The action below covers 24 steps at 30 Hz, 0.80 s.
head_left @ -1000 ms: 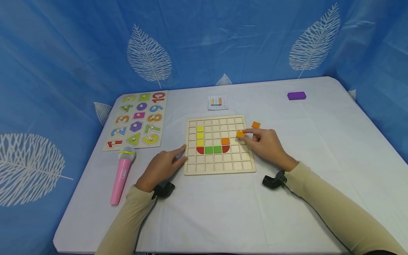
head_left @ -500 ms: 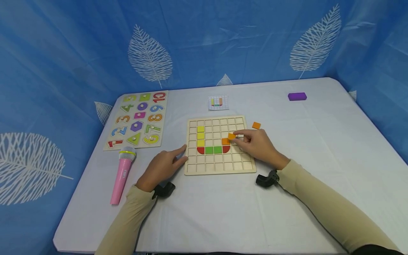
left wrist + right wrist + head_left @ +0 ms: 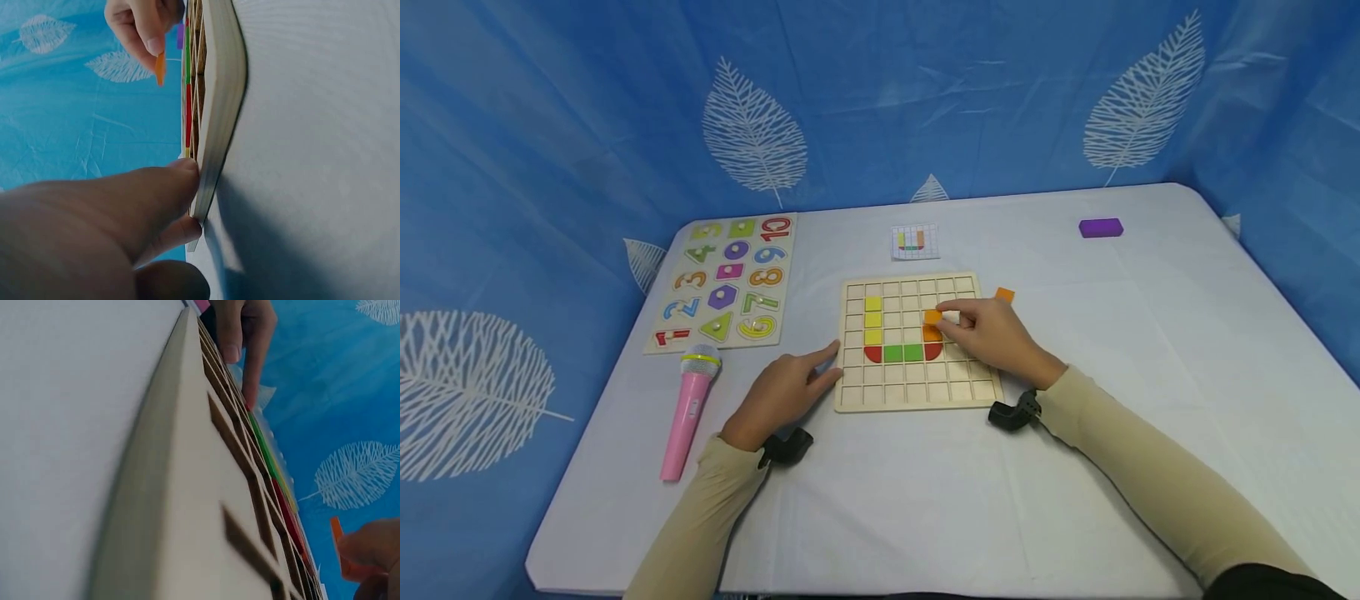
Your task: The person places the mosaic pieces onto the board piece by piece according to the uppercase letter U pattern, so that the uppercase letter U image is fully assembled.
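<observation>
A wooden grid board (image 3: 917, 397) lies mid-table, with yellow squares (image 3: 872, 320), green squares (image 3: 902, 353), red rounded pieces (image 3: 872, 355) and an orange square (image 3: 932, 334) set in its cells. My right hand (image 3: 988, 332) pinches another orange square tile (image 3: 932, 317) between thumb and fingers, just above the board behind the set orange one. In the left wrist view this held orange tile (image 3: 160, 69) is seen edge-on, apart from the board. My left hand (image 3: 782, 392) touches the board's left edge with thumb and index finger extended.
A loose orange tile (image 3: 1004, 294) lies right of the board, partly behind my right hand. Behind the board is a small pattern card (image 3: 914, 242). A number puzzle (image 3: 722, 283) and a pink microphone (image 3: 688, 417) lie to the left; a purple block (image 3: 1101, 228) sits far right.
My right hand has moved left with the orange tile, from the board's right side to above the column with the set orange square. The left hand stays at the board's edge.
</observation>
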Each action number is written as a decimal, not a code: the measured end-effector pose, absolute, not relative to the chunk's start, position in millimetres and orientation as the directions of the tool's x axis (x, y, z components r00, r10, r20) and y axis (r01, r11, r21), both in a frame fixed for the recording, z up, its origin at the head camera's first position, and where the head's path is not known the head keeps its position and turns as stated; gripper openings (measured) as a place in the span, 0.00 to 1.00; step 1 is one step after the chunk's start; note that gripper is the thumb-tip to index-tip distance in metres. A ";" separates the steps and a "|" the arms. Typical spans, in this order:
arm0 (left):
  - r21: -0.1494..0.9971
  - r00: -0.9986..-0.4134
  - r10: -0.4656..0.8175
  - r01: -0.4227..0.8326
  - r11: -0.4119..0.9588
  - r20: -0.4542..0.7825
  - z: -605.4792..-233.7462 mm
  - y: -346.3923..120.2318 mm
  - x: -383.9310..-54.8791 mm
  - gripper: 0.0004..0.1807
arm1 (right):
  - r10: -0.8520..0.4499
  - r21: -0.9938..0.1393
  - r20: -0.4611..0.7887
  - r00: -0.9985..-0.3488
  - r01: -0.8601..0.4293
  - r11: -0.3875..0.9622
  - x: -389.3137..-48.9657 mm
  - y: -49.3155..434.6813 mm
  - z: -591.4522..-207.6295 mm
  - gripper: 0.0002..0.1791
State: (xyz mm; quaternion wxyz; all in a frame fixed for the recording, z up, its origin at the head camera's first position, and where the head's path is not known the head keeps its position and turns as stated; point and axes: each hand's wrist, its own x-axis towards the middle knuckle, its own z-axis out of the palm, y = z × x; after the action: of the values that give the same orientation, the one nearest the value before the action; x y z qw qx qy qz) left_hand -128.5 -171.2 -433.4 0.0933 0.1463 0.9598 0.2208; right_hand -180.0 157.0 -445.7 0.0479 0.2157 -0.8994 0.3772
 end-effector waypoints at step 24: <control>0.432 -0.937 0.324 0.241 0.869 -0.130 -430.5 -169.0 -128.6 0.31 | -0.412 -0.595 0.206 -0.887 -0.448 0.667 -197.5 153.9 -446.1 0.18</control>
State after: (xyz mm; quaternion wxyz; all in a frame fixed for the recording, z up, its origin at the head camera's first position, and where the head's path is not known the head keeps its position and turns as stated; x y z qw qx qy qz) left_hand -128.6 -169.0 -430.5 0.0993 0.1468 0.9616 0.2095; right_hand -197.5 153.9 -446.1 0.0269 0.2358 -0.9127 0.3327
